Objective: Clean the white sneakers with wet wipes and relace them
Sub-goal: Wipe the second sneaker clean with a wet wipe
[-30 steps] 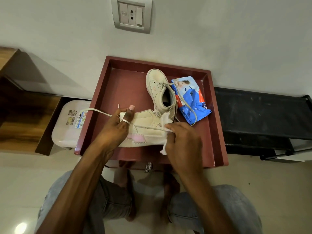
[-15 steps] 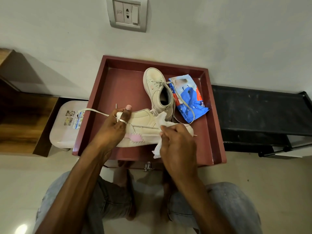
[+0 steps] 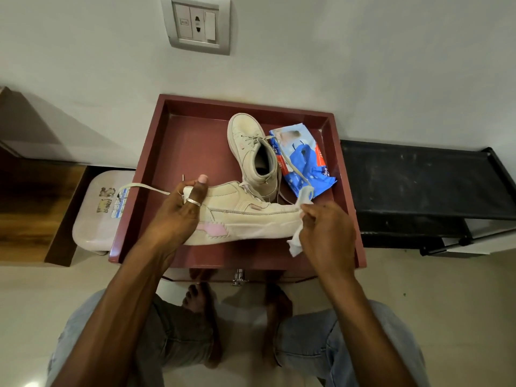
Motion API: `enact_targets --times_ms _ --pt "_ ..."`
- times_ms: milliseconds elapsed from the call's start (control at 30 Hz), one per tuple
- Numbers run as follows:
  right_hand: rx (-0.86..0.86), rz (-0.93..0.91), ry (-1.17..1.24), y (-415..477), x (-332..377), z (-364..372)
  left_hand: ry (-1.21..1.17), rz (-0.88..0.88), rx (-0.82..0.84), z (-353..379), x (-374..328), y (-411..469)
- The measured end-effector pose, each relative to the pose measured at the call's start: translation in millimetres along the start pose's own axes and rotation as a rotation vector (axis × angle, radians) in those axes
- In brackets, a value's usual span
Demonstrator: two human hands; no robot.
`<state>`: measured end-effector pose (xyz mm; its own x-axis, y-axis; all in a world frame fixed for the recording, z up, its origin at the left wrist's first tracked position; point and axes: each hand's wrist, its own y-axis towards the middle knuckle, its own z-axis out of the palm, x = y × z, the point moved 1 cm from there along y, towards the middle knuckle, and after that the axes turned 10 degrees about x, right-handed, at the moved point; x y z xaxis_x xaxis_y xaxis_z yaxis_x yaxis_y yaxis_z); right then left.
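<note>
The tray [image 3: 192, 141] is showing a dull maroon red all over, rim and floor alike. The held sneaker [image 3: 245, 219] near the tray's front edge is looking off-white to cream, with a pale pink patch on its side and a small pink tab higher up. The second sneaker [image 3: 248, 152], toward the tray's back edge, is showing the same cream with a dark opening. The wipes pack [image 3: 304, 163] by the tray's right rim is showing bright blue with white and red panels. The wipe [image 3: 297, 244] is appearing plain white. The lace [image 3: 142, 187] crossing the tray's left rim is looking cream.
</note>
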<state>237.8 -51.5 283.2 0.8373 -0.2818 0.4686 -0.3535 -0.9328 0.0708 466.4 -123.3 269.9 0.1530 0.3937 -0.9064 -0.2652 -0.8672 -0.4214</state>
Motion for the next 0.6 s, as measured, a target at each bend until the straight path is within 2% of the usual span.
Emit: enact_targets --times_ms 167,300,367,500,600 --pt "0.102 -0.214 -0.003 -20.9 33.8 17.7 -0.008 -0.023 0.013 -2.2 0.9 1.2" --pt "0.04 -0.072 0.02 5.6 -1.0 6.6 -0.012 0.001 0.005 -1.2 -0.2 -0.2" --pt "0.094 -0.004 0.006 17.4 -15.1 6.3 -0.019 0.0 0.003 -0.8 -0.4 -0.8" --pt "0.23 0.118 0.139 32.3 -30.2 5.9 -0.022 0.003 0.006 -1.6 1.2 -2.3" --pt "0.185 0.068 0.117 17.2 -13.9 1.0 -0.027 0.006 -0.02 0.2 0.2 -2.6"
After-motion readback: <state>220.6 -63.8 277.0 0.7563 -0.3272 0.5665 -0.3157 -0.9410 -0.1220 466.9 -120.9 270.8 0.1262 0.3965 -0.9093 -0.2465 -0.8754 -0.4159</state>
